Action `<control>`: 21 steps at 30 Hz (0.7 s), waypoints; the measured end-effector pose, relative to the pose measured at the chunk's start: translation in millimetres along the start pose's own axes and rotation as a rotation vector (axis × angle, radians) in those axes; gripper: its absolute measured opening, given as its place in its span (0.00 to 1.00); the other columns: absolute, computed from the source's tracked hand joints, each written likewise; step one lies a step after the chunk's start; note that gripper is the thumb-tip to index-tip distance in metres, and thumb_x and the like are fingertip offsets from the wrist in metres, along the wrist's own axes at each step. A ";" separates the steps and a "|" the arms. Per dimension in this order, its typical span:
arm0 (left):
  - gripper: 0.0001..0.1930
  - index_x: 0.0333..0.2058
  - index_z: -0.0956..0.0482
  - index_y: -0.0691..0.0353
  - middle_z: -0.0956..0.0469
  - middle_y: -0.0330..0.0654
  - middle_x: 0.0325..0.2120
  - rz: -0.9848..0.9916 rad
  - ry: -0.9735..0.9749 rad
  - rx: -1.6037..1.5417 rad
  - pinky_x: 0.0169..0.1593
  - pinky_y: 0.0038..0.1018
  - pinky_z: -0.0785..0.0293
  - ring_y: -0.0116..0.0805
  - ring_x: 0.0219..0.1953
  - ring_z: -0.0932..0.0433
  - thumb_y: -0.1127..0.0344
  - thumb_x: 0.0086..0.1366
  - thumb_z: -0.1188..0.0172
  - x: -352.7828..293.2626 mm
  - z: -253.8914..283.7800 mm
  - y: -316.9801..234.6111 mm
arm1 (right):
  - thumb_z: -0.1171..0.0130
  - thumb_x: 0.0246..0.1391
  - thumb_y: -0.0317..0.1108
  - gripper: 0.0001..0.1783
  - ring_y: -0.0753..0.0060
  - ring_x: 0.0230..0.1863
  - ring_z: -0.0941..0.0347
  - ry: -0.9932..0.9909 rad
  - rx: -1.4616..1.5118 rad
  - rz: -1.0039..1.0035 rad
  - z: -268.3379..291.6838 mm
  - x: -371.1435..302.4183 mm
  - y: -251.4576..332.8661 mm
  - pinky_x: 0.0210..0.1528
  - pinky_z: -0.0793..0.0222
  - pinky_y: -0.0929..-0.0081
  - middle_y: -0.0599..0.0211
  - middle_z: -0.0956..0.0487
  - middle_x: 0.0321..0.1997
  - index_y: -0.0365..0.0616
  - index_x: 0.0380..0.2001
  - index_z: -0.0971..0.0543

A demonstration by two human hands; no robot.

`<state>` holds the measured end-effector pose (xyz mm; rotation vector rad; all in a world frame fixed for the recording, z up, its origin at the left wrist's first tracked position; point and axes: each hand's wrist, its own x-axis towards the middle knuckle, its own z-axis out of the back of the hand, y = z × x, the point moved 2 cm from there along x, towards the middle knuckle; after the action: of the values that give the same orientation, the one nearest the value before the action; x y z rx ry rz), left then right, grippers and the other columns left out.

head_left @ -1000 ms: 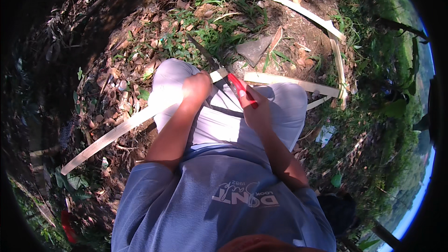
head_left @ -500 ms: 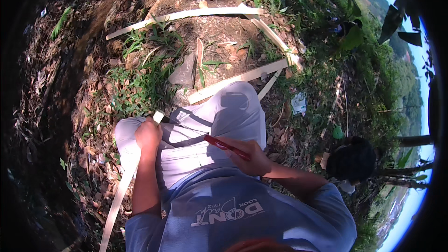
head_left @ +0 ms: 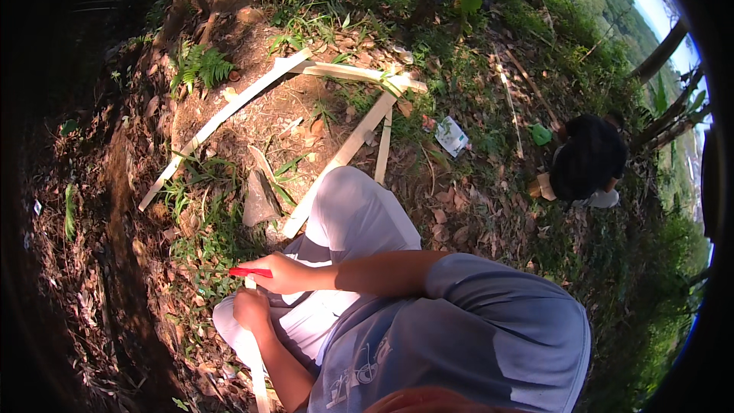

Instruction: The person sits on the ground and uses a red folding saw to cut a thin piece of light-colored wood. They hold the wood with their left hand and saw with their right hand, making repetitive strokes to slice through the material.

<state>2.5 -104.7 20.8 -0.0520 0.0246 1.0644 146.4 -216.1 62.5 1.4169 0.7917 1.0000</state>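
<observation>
Near hands: four pale slats (head_left: pixel 342 154)

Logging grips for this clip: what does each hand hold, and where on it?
Right hand: red-handled tool, gripped at its handle's rear end. Left hand: pale wooden strip, near its upper end.

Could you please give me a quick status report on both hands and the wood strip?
Right hand shut on red-handled tool. Left hand shut on pale wood strip, held by the knee. Tool tip at the strip's upper end. Nothing in the way.

Grey printed T-shirt (head_left: pixel 474 321); pale grey trousers (head_left: pixel 359 222); bare forearms.
</observation>
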 end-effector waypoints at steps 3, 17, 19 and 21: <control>0.12 0.37 0.15 0.66 0.14 0.60 0.34 0.033 0.090 -0.176 0.45 0.54 0.21 0.64 0.41 0.15 0.61 0.64 0.35 4.4 20.3 -5.8 | 0.44 0.70 0.30 0.24 0.78 0.29 0.27 -0.052 0.035 0.050 16.5 -22.5 4.1 0.35 0.28 0.71 0.52 0.13 0.37 0.44 0.67 0.22; 0.12 0.36 0.20 0.70 0.15 0.60 0.31 -0.134 0.019 -0.136 0.43 0.55 0.22 0.65 0.38 0.15 0.66 0.64 0.31 -1.1 10.8 1.5 | 0.40 0.68 0.33 0.28 0.57 0.23 0.20 -0.066 -0.209 -0.056 95.1 -173.2 97.0 0.30 0.30 0.62 0.53 0.17 0.26 0.45 0.70 0.26; 0.12 0.36 0.20 0.72 0.15 0.62 0.31 -0.147 0.015 -0.156 0.42 0.55 0.22 0.66 0.37 0.16 0.66 0.65 0.33 3.2 4.1 9.1 | 0.40 0.68 0.33 0.28 0.59 0.22 0.21 -0.042 -0.166 -0.082 90.3 -170.0 91.9 0.29 0.30 0.62 0.55 0.18 0.25 0.45 0.70 0.26; 0.12 0.36 0.21 0.74 0.16 0.63 0.31 -0.131 0.009 -0.209 0.42 0.56 0.23 0.67 0.37 0.16 0.67 0.65 0.34 8.0 2.3 14.5 | 0.41 0.68 0.32 0.27 0.61 0.22 0.23 -0.025 -0.141 -0.089 86.6 -160.3 87.4 0.29 0.31 0.62 0.56 0.18 0.25 0.45 0.69 0.25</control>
<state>-6.4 -90.5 22.3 -0.2440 -0.0807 0.9323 152.9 -405.7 132.1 1.2600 0.7448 0.9495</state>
